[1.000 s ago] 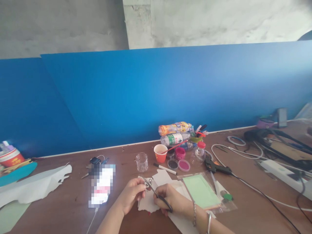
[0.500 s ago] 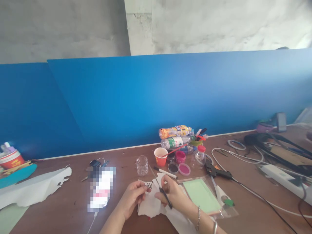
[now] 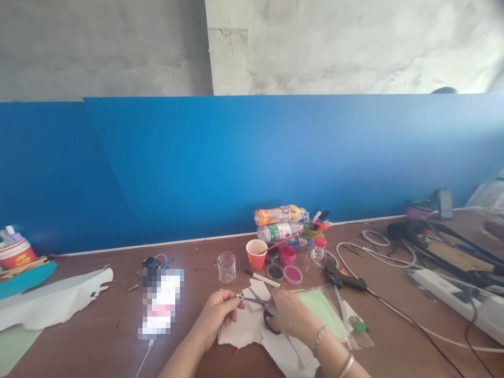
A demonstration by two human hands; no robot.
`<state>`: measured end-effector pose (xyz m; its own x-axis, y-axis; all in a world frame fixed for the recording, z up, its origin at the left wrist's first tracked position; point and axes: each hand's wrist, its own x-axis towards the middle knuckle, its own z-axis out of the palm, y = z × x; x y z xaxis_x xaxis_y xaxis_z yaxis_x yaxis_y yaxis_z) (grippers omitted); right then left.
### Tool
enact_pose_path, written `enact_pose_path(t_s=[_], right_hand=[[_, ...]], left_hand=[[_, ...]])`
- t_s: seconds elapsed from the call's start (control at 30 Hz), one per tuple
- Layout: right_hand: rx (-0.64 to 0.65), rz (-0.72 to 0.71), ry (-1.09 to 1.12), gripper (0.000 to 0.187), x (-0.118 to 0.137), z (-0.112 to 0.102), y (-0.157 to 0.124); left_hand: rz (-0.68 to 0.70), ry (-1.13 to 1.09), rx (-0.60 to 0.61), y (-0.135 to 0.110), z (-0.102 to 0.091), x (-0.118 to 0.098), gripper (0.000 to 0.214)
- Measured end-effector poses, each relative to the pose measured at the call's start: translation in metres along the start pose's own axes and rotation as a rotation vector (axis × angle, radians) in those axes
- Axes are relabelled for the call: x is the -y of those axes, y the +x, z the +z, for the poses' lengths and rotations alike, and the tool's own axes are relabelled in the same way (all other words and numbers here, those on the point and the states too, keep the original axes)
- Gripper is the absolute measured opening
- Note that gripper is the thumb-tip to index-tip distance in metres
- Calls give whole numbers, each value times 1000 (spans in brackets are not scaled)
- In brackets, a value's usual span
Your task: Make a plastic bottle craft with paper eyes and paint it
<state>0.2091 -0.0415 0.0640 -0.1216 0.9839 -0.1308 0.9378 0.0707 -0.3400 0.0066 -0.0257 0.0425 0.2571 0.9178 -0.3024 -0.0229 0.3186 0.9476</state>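
Note:
My left hand [image 3: 216, 315] pinches a small white paper cutout with black eye marks [image 3: 240, 297]. My right hand [image 3: 289, 315] is closed on black-handled scissors [image 3: 263, 310], whose blades lie low and point left toward the cutout. Under both hands lie white paper scraps [image 3: 244, 331] on the brown table [image 3: 98, 336]. A bracelet shows on my right wrist.
A lit phone [image 3: 159, 303] lies left of my hands. Behind are a clear jar [image 3: 227, 266], an orange cup [image 3: 256, 253], paint pots [image 3: 292, 265], lying bottles [image 3: 279, 223], a marker [image 3: 262, 279], a glue gun [image 3: 344, 279], a green sheet in plastic [image 3: 321, 312], cables and a power strip [image 3: 457, 294].
The scissors have swung down from pointing up and away to lying low, blades toward the cutout. My right hand moved right and lower. The view shifted slightly.

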Motion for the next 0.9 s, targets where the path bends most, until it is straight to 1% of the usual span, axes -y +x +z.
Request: enact_pose_path(t_s=[0.1,0.2,0.27,0.33,0.4,0.47,0.53,0.6,0.63,0.67,0.73,0.8,0.9], right_hand=[[49,-24,-10,34,3,-11,-3],[61,-47,-44,27,6,-18,-7],[51,-37,-65,22,9,-20,-11],[33,-24,-74,21,10,-19,-13],[-23,-20,-52,21,10,-17,-15],[-116,-58,53,21,9,-13,-15],[-158,-158,248,28,6,-9,-13],[-122,-267,464,41,4,-5,-10],[-93,-305,551,45,3,-4,-9],[-74,-328,617,44,2,-2,-7],[-58,-356,695,34,0,0,-4],[-60,-381,721,26,-1,3,-1],[-77,-415,731,24,-2,5,-1]], left_hand=[[4,3,29,-2,5,-5,20],[-28,-9,68,-5,10,-11,21],[-47,-17,87,-6,15,-13,20],[-51,-22,109,-5,19,-13,18],[-46,-28,128,-4,22,-11,17],[-43,-33,142,-1,24,-8,16],[-46,-31,160,1,26,-6,15],[-59,-24,185,2,26,-6,14],[-67,-22,196,3,26,-6,13],[-75,-19,206,3,25,-7,13],[-86,-20,222,3,25,-7,13],[-91,-25,242,2,24,-7,14],[-87,-37,285,2,24,-6,15]])
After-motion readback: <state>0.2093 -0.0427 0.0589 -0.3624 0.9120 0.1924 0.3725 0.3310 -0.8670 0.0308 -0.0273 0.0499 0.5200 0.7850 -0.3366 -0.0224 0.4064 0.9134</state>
